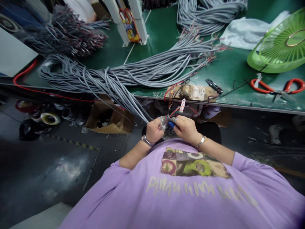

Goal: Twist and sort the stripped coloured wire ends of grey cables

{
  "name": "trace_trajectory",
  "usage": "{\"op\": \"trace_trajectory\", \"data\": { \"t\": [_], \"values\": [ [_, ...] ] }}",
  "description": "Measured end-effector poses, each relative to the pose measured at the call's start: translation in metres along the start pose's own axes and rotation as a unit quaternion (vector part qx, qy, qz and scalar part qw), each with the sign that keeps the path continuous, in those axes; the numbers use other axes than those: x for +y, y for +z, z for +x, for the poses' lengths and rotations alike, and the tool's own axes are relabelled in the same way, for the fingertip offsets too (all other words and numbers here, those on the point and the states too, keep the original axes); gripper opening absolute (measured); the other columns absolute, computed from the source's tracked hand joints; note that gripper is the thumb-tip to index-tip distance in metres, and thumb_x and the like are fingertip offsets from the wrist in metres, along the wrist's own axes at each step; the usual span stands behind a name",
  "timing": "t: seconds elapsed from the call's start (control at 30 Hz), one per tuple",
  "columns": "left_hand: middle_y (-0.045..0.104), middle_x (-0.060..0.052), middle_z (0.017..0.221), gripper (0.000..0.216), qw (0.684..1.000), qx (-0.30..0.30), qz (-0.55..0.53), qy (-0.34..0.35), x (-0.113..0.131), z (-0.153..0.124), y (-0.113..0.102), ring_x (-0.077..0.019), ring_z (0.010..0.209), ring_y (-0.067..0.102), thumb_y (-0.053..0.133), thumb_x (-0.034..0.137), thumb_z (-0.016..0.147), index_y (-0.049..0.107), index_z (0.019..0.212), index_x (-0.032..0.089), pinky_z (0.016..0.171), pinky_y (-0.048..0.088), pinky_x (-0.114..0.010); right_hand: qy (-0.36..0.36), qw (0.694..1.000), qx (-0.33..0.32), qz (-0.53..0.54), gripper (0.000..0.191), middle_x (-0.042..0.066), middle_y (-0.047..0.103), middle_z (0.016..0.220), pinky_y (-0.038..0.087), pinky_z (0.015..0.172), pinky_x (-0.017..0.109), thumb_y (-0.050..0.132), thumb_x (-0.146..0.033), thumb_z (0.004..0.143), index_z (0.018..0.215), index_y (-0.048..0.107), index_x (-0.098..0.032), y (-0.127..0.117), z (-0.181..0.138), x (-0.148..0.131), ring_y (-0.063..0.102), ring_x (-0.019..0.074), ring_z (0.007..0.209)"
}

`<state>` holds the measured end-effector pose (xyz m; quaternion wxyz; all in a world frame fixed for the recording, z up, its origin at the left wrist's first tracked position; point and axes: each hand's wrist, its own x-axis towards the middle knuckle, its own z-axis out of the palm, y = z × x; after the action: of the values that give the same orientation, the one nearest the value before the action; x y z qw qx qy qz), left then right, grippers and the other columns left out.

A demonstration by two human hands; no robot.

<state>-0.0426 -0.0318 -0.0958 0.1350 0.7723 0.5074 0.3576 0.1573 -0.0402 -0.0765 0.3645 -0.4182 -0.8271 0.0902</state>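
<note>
Ideally, the left hand (154, 129), its grip closed round the grey cables (133, 104) just off the bench (231, 70), steadies them while the right hand (187, 129), pinching the coloured wires (176, 110), works gently.

Table (162, 35) well lit, floor (64, 171) dim
Pale glare spreads across the floor at left, deep shadow lies under the table, wires (175, 110) and shirt print (197, 168) look soft, and wide-angle distortion stretches the fan (284, 43)
</note>
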Motion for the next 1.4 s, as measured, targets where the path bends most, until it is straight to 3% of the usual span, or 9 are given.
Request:
{"op": "trace_trajectory", "data": {
  "t": [0.13,0.33,0.47,0.7,0.87,1.03,1.13,1.23,1.4],
  "values": [
    [0.071,-0.005,0.079,0.033,0.974,-0.158,-0.158,-0.020,0.003,0.018,-0.017,-0.0148,0.073,0.065,0.050,0.043,0.098,0.069,0.095,0.016,0.072,0.054,-0.026,-0.045,0.999,-0.008,-0.005,0.018,0.007,0.064,0.075,0.043,0.063,0.030,0.052,-0.024,0.096,0.088,0.067,-0.016,-0.002,-0.001,0.009,0.055,0.0178,0.069],
    [0.074,-0.009,0.083,0.053,0.827,-0.488,-0.280,0.010,-0.009,0.054,-0.044,-0.0149,0.075,0.065,0.050,0.059,0.096,0.072,0.087,0.012,0.071,0.052,-0.025,-0.127,0.987,-0.079,0.066,0.019,0.010,0.071,0.090,0.047,0.073,0.029,0.051,-0.017,0.093,0.101,0.068,-0.017,-0.008,-0.014,0.014,0.062,0.0188,0.082],
    [0.071,-0.008,0.065,0.053,0.768,-0.580,-0.270,0.026,-0.012,0.070,-0.044,-0.0121,0.058,0.060,0.056,0.059,0.092,0.074,0.072,0.014,0.058,0.049,-0.022,-0.127,0.980,-0.130,0.081,0.020,0.010,0.070,0.088,0.047,0.070,0.029,0.050,-0.015,0.090,0.098,0.069,-0.017,-0.013,-0.017,0.013,0.061,0.0181,0.077],
    [0.072,-0.010,0.068,0.053,0.821,-0.478,-0.305,0.071,-0.001,0.075,-0.041,-0.0158,0.061,0.066,0.060,0.062,0.088,0.071,0.068,0.015,0.059,0.054,-0.026,0.047,0.955,-0.107,0.272,0.019,0.007,0.068,0.080,0.049,0.070,0.030,0.058,-0.031,0.092,0.090,0.071,-0.018,-0.023,-0.009,0.014,0.061,0.0170,0.073],
    [0.072,-0.010,0.071,0.052,0.911,-0.310,-0.198,0.185,0.009,0.064,-0.036,-0.0165,0.062,0.067,0.047,0.059,0.095,0.071,0.078,0.017,0.061,0.054,-0.028,0.315,0.772,-0.077,0.547,0.040,-0.001,0.061,0.064,0.044,0.054,0.024,0.082,-0.054,0.071,0.078,0.068,-0.018,-0.019,-0.006,0.016,0.050,0.0101,0.055],
    [0.069,-0.008,0.069,0.050,0.928,-0.119,-0.019,0.353,0.008,0.050,-0.025,-0.0163,0.064,0.066,0.037,0.053,0.099,0.072,0.092,0.018,0.061,0.051,-0.028,0.395,0.654,-0.061,0.642,0.045,-0.004,0.058,0.059,0.036,0.047,0.018,0.093,-0.046,0.056,0.071,0.063,-0.016,-0.019,-0.003,0.016,0.045,0.0050,0.050],
    [0.074,-0.008,0.078,0.039,0.911,-0.046,0.033,0.408,0.002,0.042,-0.022,-0.0156,0.065,0.066,0.044,0.046,0.097,0.071,0.105,0.018,0.059,0.048,-0.029,0.408,0.629,-0.129,0.649,0.046,-0.004,0.057,0.055,0.031,0.041,0.016,0.092,-0.047,0.058,0.073,0.063,-0.015,-0.025,-0.001,0.017,0.043,0.0045,0.045],
    [0.075,-0.008,0.082,0.034,0.905,-0.080,0.084,0.409,-0.001,0.039,-0.020,-0.0144,0.065,0.065,0.043,0.040,0.097,0.070,0.103,0.019,0.058,0.046,-0.029,0.426,0.624,-0.149,0.639,0.047,-0.002,0.060,0.056,0.026,0.037,0.017,0.091,-0.049,0.060,0.074,0.060,-0.015,-0.029,0.001,0.016,0.043,0.0052,0.042],
    [0.074,-0.009,0.086,0.034,0.897,-0.109,0.142,0.404,0.005,0.045,-0.015,-0.0153,0.070,0.066,0.040,0.025,0.097,0.067,0.116,0.016,0.063,0.048,-0.029,0.469,0.626,0.025,0.623,0.044,-0.005,0.052,0.051,0.020,0.036,0.015,0.090,-0.044,0.061,0.069,0.055,-0.018,-0.024,0.007,0.006,0.035,0.0036,0.042]
  ]
}}
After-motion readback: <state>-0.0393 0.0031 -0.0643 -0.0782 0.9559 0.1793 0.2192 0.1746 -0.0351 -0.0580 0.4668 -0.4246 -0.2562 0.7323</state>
